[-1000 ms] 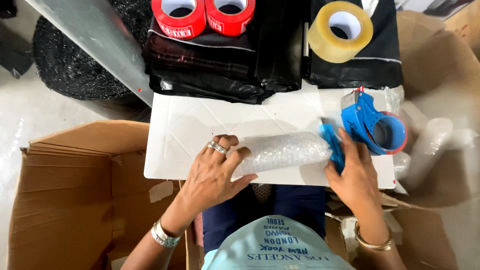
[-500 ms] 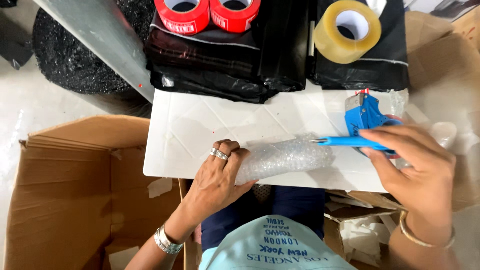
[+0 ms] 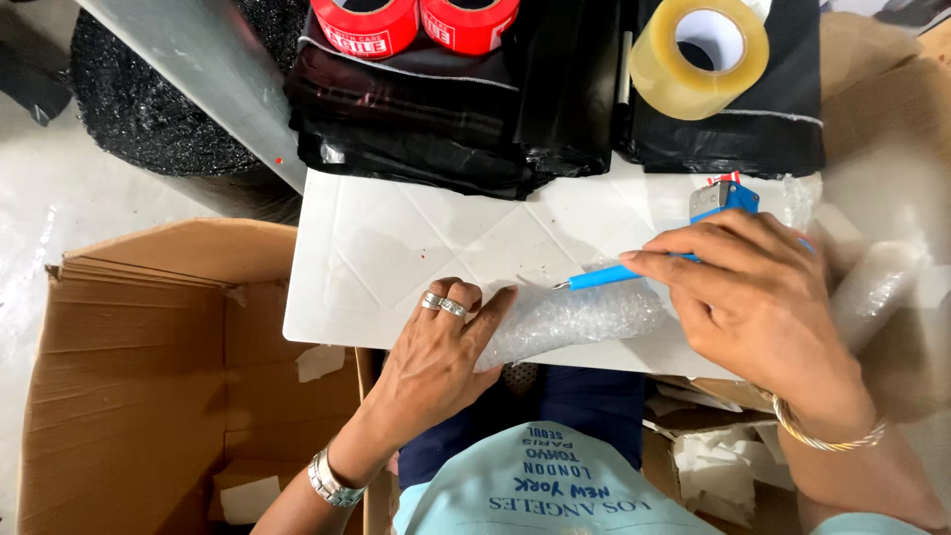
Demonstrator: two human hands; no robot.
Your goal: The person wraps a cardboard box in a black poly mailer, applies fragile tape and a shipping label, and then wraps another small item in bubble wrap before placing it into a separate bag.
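- Since half a second ago, your right hand [image 3: 758, 297] has slid further left over the blue tape dispenser [image 3: 634, 272], fingers closed around it, its tip now at the bubble-wrapped bundle [image 3: 575, 322].
- Your left hand [image 3: 436, 347] lies flat and open against the bundle's left end, pinning it to the white board [image 3: 396, 248].
- Risk, as I judge it: the bundle sits at the board's near edge, so a hard push could roll it off into your lap.
- Around you: red tape rolls [image 3: 416, 20], a clear tape roll [image 3: 698, 50] and black bags [image 3: 446, 109] crowd the far side; an open cardboard box [image 3: 149, 376] stands left.
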